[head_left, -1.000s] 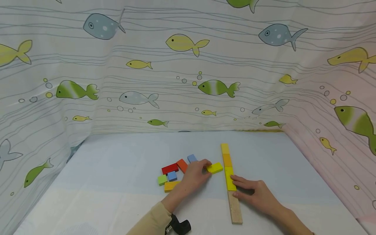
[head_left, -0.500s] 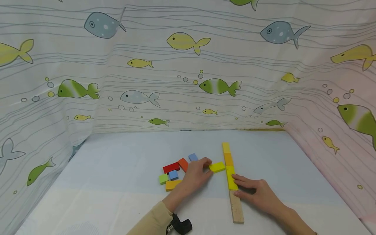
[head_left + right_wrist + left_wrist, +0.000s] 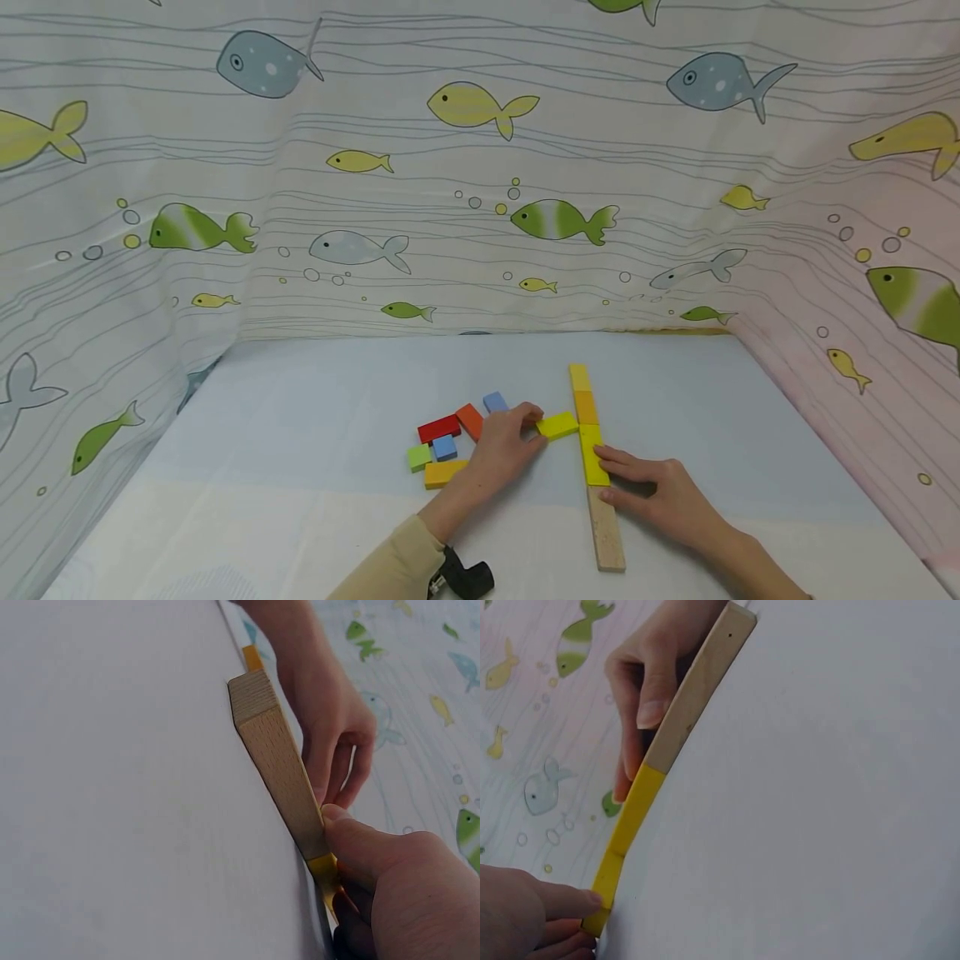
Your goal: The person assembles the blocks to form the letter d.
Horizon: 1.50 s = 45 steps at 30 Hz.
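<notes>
My left hand (image 3: 506, 446) pinches the left end of a bright yellow wooden block (image 3: 558, 426) between thumb and fingers. Its other end meets the side of a straight row of blocks lying on the table. From the near end that row has a long plain wood block (image 3: 607, 533), a bright yellow block (image 3: 594, 457), an orange-yellow block (image 3: 586, 408) and a paler yellow one (image 3: 580, 377). Along the row's right side lies my right hand (image 3: 660, 492), fingertips on the yellow block's edge and thumb at the plain block (image 3: 281, 776).
Left of my left hand lie loose blocks: red (image 3: 439, 429), orange-red (image 3: 470, 422), blue (image 3: 445, 447), green (image 3: 419, 457), amber (image 3: 445, 474) and another blue block (image 3: 495, 402). A black device (image 3: 468, 577) sits by the left sleeve (image 3: 397, 562). Fish-printed cloth (image 3: 450, 192) surrounds the table (image 3: 300, 417).
My left hand has slid the yellow block rightward, closing the small gap to the row. My right hand stays at the row's side. The head view has shifted slightly.
</notes>
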Each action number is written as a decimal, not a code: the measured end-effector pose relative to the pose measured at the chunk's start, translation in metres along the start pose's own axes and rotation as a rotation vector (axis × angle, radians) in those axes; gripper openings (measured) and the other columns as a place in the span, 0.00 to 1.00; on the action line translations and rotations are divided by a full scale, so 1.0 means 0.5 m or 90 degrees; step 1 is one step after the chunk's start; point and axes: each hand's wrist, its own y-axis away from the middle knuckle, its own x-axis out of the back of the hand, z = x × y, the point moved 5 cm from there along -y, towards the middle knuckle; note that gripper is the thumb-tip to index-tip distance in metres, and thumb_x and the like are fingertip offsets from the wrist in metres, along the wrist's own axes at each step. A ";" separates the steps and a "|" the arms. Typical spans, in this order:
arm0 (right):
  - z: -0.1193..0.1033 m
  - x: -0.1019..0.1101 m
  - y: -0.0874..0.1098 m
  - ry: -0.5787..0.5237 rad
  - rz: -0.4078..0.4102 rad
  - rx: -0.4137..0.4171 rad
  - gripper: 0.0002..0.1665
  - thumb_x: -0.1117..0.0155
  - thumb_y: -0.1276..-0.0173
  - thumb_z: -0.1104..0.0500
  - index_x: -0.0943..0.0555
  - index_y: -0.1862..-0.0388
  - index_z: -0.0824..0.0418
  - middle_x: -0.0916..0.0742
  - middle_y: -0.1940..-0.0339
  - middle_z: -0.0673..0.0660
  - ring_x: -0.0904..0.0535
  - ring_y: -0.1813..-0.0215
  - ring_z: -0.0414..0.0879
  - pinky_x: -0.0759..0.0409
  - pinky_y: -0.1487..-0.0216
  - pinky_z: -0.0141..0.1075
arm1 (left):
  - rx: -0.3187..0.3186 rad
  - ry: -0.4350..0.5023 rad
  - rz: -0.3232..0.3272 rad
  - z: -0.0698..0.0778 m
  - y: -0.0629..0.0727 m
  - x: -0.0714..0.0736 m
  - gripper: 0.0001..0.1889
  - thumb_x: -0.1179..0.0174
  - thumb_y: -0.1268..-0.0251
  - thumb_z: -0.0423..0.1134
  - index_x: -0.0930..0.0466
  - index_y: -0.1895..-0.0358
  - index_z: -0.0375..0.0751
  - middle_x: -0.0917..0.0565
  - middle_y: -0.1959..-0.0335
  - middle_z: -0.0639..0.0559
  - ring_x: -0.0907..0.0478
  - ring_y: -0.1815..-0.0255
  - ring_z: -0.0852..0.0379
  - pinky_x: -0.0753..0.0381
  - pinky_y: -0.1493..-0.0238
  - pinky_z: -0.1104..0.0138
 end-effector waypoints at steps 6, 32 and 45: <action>-0.002 0.002 0.001 -0.002 -0.002 0.001 0.29 0.28 0.40 0.40 0.14 0.43 0.50 0.17 0.39 0.40 0.20 0.37 0.43 0.21 0.41 0.31 | -0.001 0.002 -0.001 0.003 0.002 0.000 0.17 0.33 0.35 0.37 0.20 0.43 0.40 0.13 0.49 0.51 0.17 0.50 0.57 0.18 0.45 0.66; -0.001 0.001 0.001 0.001 0.004 0.020 0.28 0.27 0.40 0.42 0.15 0.42 0.51 0.17 0.38 0.41 0.20 0.38 0.42 0.21 0.42 0.28 | -0.003 -0.002 -0.013 -0.005 0.000 -0.003 0.18 0.33 0.34 0.39 0.20 0.43 0.42 0.13 0.49 0.52 0.18 0.51 0.58 0.18 0.45 0.67; -0.001 0.000 0.000 -0.005 -0.002 0.016 0.28 0.28 0.39 0.41 0.15 0.42 0.51 0.17 0.38 0.41 0.21 0.37 0.42 0.21 0.42 0.28 | 0.010 0.031 -0.089 -0.014 -0.008 0.011 0.21 0.33 0.35 0.39 0.22 0.40 0.41 0.15 0.45 0.51 0.19 0.46 0.57 0.19 0.43 0.66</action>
